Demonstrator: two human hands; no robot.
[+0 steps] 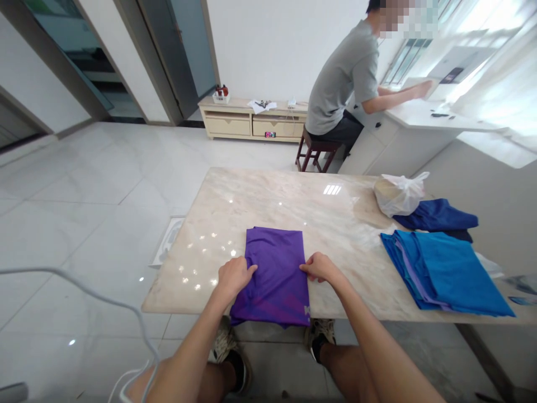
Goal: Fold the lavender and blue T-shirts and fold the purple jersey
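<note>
A purple garment [277, 274], folded into a rectangle, lies on the marble-topped table [268, 190], its near end hanging slightly over the front edge. A pale print shows at its lower right corner. My left hand [235, 274] grips the garment's left edge, thumb on top and the other fingers curled out of sight. On the opposite edge, my right hand [319, 267] pinches the cloth between thumb and fingers. Several folded blue clothes [448, 274], with a lilac layer among them, are stacked to the right.
Behind the blue stack lie dark blue cloth [440, 215] and a tied white plastic bag [400, 193]. A person in a grey shirt [346, 78] sits on a wooden stool [314, 146] at a white desk. A low cabinet [230, 124] stands against the wall. A grey cable [84, 285] crosses the left side.
</note>
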